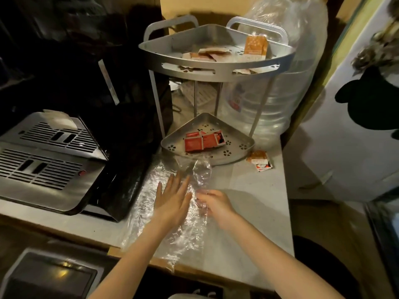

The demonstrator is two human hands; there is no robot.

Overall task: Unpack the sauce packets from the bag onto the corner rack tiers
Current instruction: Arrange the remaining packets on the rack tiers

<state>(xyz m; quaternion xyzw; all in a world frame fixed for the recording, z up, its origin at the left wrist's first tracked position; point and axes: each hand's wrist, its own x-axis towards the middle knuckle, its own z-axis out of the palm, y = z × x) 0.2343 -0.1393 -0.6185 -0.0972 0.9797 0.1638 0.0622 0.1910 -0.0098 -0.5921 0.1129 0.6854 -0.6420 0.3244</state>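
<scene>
A clear plastic bag [172,229] lies flattened on the white counter in front of a silver two-tier corner rack [216,67]. My left hand [172,199] presses flat on the bag with straight fingers. My right hand [216,203] pinches a raised fold of the bag just to the right. Red sauce packets [203,141] lie on the lower tier [237,152]. Pale packets [207,53] and an upright orange packet [254,47] sit on the top tier. Two packets [260,160], orange and red-white, lie on the counter right of the rack.
A black and silver coffee machine [49,160] fills the counter's left side. A large clear water jug [278,91] stands behind the rack at the right. A white fridge door [349,137] borders the counter on the right.
</scene>
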